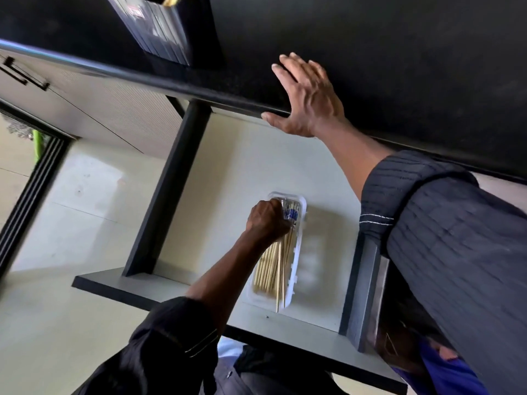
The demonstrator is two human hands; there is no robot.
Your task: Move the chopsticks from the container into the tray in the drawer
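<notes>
One tilted head view looks steeply down, close over the open drawer [233, 155] and countertop [399, 67].

No readable text; container [159, 27] label blurred, blue print on chopsticks [291, 213] wrappers too small to read.

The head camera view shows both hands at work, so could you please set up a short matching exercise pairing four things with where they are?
Things:
1. left hand
2. right hand
3. chopsticks
4. container

Places:
A. standing on the black countertop, upper left
B. lying in the clear tray in the open drawer
C. spread flat on the countertop edge
D. down in the tray, closed over the chopsticks' patterned ends

Pairs: 1-D, 2-C, 3-B, 4-A
</notes>
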